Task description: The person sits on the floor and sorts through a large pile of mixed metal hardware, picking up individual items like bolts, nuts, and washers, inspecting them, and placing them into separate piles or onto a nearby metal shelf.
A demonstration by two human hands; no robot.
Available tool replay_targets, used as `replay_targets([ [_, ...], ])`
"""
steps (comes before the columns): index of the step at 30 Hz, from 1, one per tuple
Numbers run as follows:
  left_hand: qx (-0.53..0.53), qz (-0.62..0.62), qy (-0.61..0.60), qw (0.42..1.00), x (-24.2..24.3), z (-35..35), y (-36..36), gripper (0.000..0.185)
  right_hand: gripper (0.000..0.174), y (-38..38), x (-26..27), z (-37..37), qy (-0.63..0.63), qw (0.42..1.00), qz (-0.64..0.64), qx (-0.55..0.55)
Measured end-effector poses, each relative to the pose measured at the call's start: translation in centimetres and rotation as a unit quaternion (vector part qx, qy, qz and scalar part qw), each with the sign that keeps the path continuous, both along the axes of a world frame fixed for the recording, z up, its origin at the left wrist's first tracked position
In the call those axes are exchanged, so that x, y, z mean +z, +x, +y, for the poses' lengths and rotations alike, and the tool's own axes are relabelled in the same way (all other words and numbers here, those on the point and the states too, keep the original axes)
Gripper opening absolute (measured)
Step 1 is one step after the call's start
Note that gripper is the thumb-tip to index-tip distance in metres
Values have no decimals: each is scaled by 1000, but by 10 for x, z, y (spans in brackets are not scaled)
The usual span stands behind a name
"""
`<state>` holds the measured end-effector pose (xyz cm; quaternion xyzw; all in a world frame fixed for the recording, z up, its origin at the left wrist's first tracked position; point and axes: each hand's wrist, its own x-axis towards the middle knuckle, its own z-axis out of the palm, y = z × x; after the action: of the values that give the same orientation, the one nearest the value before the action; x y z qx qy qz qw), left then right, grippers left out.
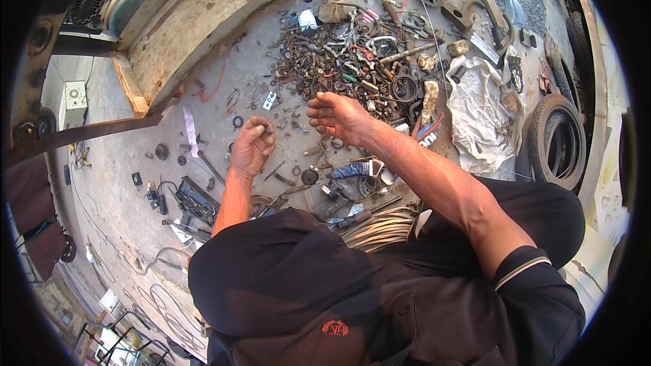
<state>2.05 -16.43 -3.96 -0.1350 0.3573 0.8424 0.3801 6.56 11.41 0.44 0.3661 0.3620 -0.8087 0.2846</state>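
My left hand (pixel 252 146) is held above the concrete floor, its fingers curled in and the thumb near the index finger. Whether something small sits inside that curl cannot be made out. To its right, my right hand (pixel 336 118) has its fingers stretched out, palm turned left, with nothing in it. Beyond the right hand's fingertips spreads a heap of rusty bolts, nuts and metal parts (pixel 300 68). A metal chain (pixel 351 63) and a toothed ring (pixel 404 88) lie in the heap. Loose bolts and washers are scattered below and between both hands. A black rubber ring (pixel 237 122) lies beside the left hand.
A steel beam frame (pixel 203 25) runs along the upper left. Rubber tyres (pixel 539 132) and a white cloth sack (pixel 483 132) are on the right. A spray bottle (pixel 514 7) stands farther back. Coiled hose or cable (pixel 381 231) lies between my knees.
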Motion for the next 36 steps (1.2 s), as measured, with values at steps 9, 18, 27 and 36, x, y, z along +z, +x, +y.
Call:
replay_targets([
  [9, -181, 427, -567, 681, -8, 22, 3, 21, 45, 2, -4, -2, -2, 1000, -5, 4],
  [18, -194, 454, -509, 706, 53, 58, 27, 18, 47, 15, -12, -18, -53, 997, -43, 24],
  [27, -144, 696, -357, 606, 87, 97, 49, 20, 41, 35, -40, -20, -227, 972, -63, -25],
  [36, -190, 439, -564, 673, 27, 39, 27, 22, 33, 26, -35, -5, -95, 993, -46, -51],
])
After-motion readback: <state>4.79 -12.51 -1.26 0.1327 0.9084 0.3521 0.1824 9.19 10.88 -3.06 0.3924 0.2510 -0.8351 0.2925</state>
